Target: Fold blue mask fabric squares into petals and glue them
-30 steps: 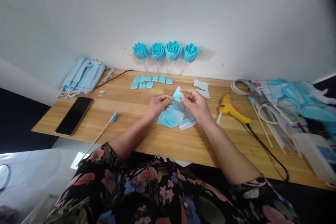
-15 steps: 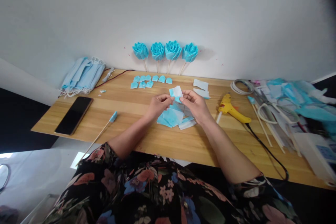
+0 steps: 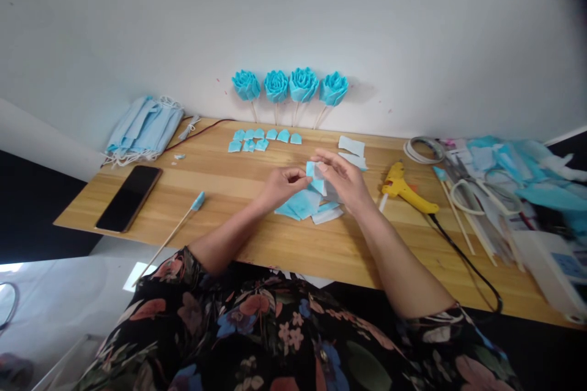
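Taking the yellow glue gun (image 3: 405, 188) as the landmark, the farthest thing to its left is a stack of blue face masks (image 3: 143, 130) at the back corner of the wooden table (image 3: 238, 177), with a black phone (image 3: 129, 198) lying in front of it. Nearer the glue gun lies a thin wooden stick with a blue tip (image 3: 178, 229). At the wall, left of the gun and behind it, four blue fabric roses (image 3: 290, 85) stand on sticks, with a row of small cut blue petals (image 3: 263, 139) before them.

Just left of the gun, the left hand (image 3: 279, 186) has thumb and forefinger pressed together on the left edge of a small blue-and-white piece of mask fabric (image 3: 315, 172), held just above a loose pile of blue fabric pieces (image 3: 305, 203). The right hand (image 3: 345, 180) meets it from the other side, its fingers laid over the piece and closed on it.

Right of the gun sits a clutter of elastic loops and mask scraps (image 3: 495, 177).
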The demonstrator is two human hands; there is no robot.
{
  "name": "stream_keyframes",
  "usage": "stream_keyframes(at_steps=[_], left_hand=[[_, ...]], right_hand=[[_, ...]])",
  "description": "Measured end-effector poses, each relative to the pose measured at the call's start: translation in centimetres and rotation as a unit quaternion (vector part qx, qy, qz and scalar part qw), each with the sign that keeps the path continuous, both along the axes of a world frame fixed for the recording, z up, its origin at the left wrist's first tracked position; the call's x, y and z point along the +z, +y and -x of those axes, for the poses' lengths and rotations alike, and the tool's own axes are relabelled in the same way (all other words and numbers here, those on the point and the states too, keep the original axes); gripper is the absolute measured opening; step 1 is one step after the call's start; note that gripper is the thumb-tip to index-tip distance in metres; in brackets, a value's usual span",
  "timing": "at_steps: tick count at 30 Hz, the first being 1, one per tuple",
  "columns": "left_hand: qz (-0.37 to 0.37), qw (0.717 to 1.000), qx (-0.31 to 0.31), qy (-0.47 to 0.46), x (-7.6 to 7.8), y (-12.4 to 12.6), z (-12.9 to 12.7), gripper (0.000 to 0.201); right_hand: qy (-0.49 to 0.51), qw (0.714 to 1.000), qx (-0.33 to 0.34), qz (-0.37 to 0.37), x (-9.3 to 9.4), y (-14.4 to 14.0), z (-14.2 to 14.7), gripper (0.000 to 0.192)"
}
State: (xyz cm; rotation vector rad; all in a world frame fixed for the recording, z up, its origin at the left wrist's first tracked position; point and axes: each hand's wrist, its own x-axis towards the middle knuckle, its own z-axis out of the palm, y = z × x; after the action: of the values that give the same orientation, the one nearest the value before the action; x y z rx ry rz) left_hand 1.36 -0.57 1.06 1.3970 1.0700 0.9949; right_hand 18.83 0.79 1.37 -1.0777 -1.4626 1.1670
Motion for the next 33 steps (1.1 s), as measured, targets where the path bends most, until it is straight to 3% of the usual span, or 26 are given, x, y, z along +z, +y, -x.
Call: stream_keyframes(at_steps=[6,17,22,27,33], left_hand=[[-0.006,1.0,-0.012,0.012,-0.1,-0.1,-0.1,0.024],[0.068,0.99,0.028,-0.121,-0.2,0.6,0.1,0.025],[0.088,0.987,0.049,-0.129,0.0,0.5,0.1,0.022],[0.097,0.984,0.07,-0.134,0.2,0.6,0.2,0.019],[0.1,0.982,0.08,-0.141,0.1,0.7,0.2,0.024]], right_hand=[[-0.049,0.998,0.01,0.029,0.3,-0.2,-0.2,0.035],[0.01,1.0,-0.028,0.008,-0.5,0.3,0.0,0.025],[-0.029,0.999,-0.029,-0.034,-0.8,0.4,-0.3,0.02],[-0.092,0.988,-0.005,-0.122,0.0,0.1,-0.3,0.009],[-0.147,0.975,0.018,-0.165,0.3,0.0,-0.2,0.019]])
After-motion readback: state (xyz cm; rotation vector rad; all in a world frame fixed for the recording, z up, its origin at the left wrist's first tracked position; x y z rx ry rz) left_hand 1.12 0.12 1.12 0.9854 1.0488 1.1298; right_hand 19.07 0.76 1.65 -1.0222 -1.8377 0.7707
